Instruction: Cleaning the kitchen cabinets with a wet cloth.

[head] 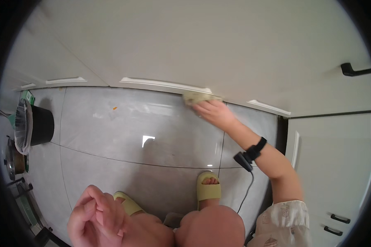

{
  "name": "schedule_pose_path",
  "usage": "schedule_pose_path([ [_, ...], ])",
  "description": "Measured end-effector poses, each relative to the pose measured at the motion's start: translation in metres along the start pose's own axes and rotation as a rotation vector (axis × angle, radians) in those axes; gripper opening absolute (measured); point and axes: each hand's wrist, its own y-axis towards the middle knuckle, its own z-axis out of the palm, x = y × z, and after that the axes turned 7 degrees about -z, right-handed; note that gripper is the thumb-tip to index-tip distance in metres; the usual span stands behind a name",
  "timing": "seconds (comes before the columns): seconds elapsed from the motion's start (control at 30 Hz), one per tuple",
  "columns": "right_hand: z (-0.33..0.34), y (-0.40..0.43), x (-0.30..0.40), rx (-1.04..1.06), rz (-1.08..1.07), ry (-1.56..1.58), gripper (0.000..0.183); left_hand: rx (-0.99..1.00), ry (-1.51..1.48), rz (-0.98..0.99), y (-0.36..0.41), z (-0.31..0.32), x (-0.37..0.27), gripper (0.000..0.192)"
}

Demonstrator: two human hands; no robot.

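My right hand presses a pale yellowish-green cloth against the bottom edge of a light cabinet door, just above the floor. The cloth is a little blurred, and the fingers hide part of it. On my right forearm is a black strap with a small device, from which a cable hangs. My left hand is curled into a loose fist near my left knee, with nothing visible in it.
Grey tiles cover the floor, with a small orange scrap on them. A black bin with a liner stands at the left, near a lidded pot. More cabinets with black handles flank the right. My feet wear yellow-green slippers.
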Motion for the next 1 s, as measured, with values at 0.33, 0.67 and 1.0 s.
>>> schedule_pose_path([
  [0.33, -0.036, -0.070, -0.014, 0.173, -0.032, -0.145, 0.038, -0.086, -0.016, 0.085, -0.005, -0.024, -0.001, 0.018],
  [0.67, -0.036, -0.088, -0.009, 0.080, 0.114, -0.158, 0.023, -0.154, 0.005, 0.061, 0.007, -0.026, 0.001, 0.018],
  [1.0, -0.041, -0.087, -0.007, 0.044, 0.208, -0.229, 0.027, -0.206, -0.009, 0.058, 0.007, -0.020, 0.000, 0.017],
])
